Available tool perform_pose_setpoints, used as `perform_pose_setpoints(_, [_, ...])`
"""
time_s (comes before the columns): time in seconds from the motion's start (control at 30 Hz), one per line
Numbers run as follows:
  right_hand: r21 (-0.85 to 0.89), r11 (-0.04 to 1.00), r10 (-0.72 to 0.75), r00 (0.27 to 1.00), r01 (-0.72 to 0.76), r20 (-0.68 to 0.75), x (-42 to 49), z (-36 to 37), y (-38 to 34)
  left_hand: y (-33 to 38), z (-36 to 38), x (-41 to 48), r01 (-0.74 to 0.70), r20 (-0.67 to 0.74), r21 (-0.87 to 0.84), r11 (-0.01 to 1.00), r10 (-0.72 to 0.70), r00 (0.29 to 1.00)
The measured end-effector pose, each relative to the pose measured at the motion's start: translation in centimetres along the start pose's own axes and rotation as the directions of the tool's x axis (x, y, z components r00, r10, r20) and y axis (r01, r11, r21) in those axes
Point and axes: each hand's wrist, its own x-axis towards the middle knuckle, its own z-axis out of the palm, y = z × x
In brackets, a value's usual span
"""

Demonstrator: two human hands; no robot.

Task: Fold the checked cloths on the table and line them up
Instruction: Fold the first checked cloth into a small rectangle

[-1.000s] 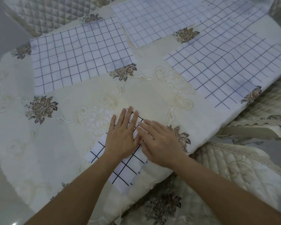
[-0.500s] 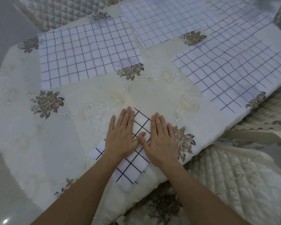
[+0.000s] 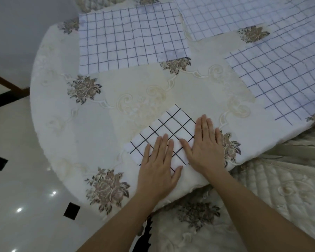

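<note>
Flat, straight-fingered, my left hand and right hand press one folded cloth; three unfolded cloths remain.

Both hands cover the folded cloth's near corner, and the frame edge crops the right-hand spread cloth.

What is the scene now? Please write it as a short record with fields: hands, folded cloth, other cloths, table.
left hand: flat, fingers straight, pressing on the folded cloth
right hand: flat, fingers straight, on the right edge of the folded cloth
folded cloth: small, white with dark checks, near the table's front edge
unfolded cloths: three spread flat farther away: left, middle, right
table: round, covered by a cream flowered tablecloth
</note>
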Motion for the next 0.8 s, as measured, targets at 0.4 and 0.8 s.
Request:
perform_pose_setpoints(0.4, [-0.112, 0.988, -0.102, 0.992, 0.111, 0.079, 0.5, -1.2, 2.3, -3.6, -0.6, -1.6, 0.07, -0.02, 0.005, 0.998, -0.07, 0.997])
perform_pose_setpoints(0.8, [0.133, 0.924, -0.351, 0.934, 0.358, -0.074, 0.8, -1.7, -5.7, -2.4, 0.0, -1.3, 0.127, -0.033, 0.025, 0.992, -0.126, 0.992])
